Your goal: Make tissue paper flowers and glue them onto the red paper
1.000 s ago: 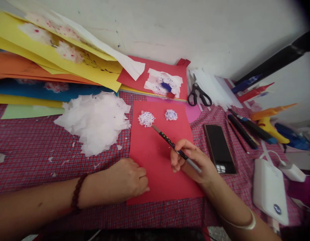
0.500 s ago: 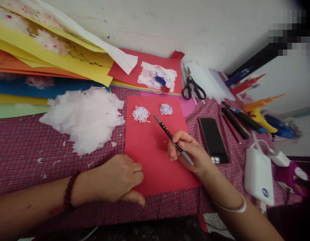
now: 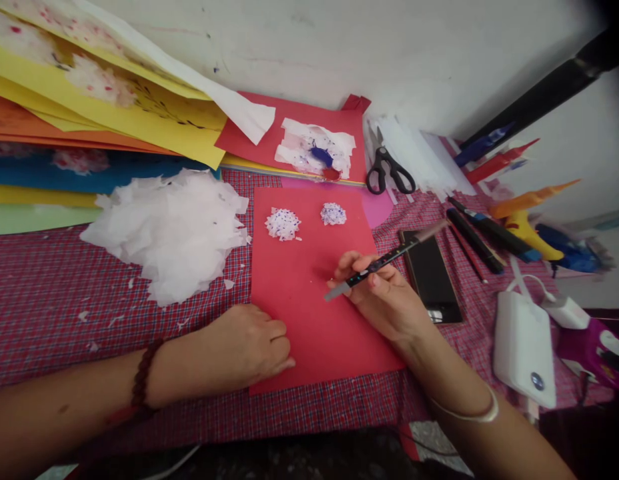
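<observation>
A sheet of red paper [image 3: 309,347] lies in front of me. Near its top edge sit two small round clusters of white paper bits with blue specks, one on the left [image 3: 283,224] and one on the right [image 3: 333,213]. My left hand [image 3: 252,343] rests on the sheet's lower left edge, fingers curled closed, with nothing seen in it. Above the sheet's right side, my right hand [image 3: 379,293] pinches a slim black speckled pen [image 3: 389,257]. The pen's grey end points down-left over the paper, its other end up-right over the phone.
White paper pieces [image 3: 174,233] are heaped on the left on checked cloth [image 3: 34,287]. Coloured sheets [image 3: 154,110] are stacked behind. Scissors [image 3: 387,167] lie beyond the red sheet. To the right are a phone [image 3: 432,280], pens [image 3: 474,240], glue tubes [image 3: 534,197] and a white power bank [image 3: 524,353].
My right hand has turned the pen, so its brownish end now points right instead of up-left. My left thumb has drawn in toward the fingers. The paper clusters stay put.
</observation>
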The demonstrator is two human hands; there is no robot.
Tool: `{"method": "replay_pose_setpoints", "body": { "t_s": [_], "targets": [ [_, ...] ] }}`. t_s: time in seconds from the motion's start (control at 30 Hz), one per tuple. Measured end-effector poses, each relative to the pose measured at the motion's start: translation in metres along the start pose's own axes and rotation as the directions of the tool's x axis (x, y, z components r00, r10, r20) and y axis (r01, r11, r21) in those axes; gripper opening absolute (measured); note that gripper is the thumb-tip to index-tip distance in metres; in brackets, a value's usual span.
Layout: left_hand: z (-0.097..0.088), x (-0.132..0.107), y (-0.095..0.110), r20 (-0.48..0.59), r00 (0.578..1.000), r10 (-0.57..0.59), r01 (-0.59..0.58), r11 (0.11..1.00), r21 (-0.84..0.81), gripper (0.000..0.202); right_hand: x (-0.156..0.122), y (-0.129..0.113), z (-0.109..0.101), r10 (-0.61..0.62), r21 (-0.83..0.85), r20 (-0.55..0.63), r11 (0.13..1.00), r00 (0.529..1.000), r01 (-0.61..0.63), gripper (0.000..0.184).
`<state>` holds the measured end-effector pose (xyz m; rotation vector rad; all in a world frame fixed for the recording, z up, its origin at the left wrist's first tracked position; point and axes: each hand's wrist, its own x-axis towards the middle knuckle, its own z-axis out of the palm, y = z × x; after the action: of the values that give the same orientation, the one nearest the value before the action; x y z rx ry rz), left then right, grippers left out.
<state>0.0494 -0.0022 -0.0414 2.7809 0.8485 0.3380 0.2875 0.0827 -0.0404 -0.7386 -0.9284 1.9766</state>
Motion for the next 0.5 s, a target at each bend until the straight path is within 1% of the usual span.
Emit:
{"method": "replay_pose_setpoints", "body": {
  "t_s": [0.1,0.23,0.27,0.33,0.4,0.47,0.5],
  "targets": [
    [-0.003,0.001,0.002,0.009,1.000,-0.029,0.029,1.000,0.007,0.034,-0.002,0.002,0.001,-0.023,-0.016,0.032,1.000,0.999,0.024,0.015],
    [-0.008,0.004,0.003,0.009,0.999,-0.032,0.032,0.999,0.032,0.034,-0.006,0.003,0.004,0.008,-0.061,0.094,0.998,0.996,-0.002,0.008],
    [-0.010,0.005,0.004,0.018,0.999,-0.036,0.035,0.998,0.045,0.032,-0.007,0.004,0.004,0.015,-0.066,0.101,0.998,0.995,-0.008,0.010],
    [-0.011,0.007,0.005,0.029,0.998,-0.063,0.061,0.996,0.067,0.027,-0.005,0.005,0.002,0.032,-0.068,0.111,0.997,0.993,-0.024,0.021],
    [-0.011,0.009,0.010,0.051,0.993,-0.110,0.106,0.992,0.073,0.018,-0.002,0.007,0.001,0.061,-0.063,0.102,0.997,0.993,-0.055,0.032],
    [-0.008,0.011,0.020,0.069,0.989,-0.131,0.127,0.990,0.063,0.009,0.001,0.009,0.000,0.096,-0.039,0.084,0.995,0.992,-0.093,0.034],
    [-0.007,0.013,0.025,0.075,0.990,-0.121,0.117,0.992,0.054,0.005,0.002,0.009,0.000,0.109,-0.023,0.077,0.994,0.991,-0.107,0.033]
  ]
}}
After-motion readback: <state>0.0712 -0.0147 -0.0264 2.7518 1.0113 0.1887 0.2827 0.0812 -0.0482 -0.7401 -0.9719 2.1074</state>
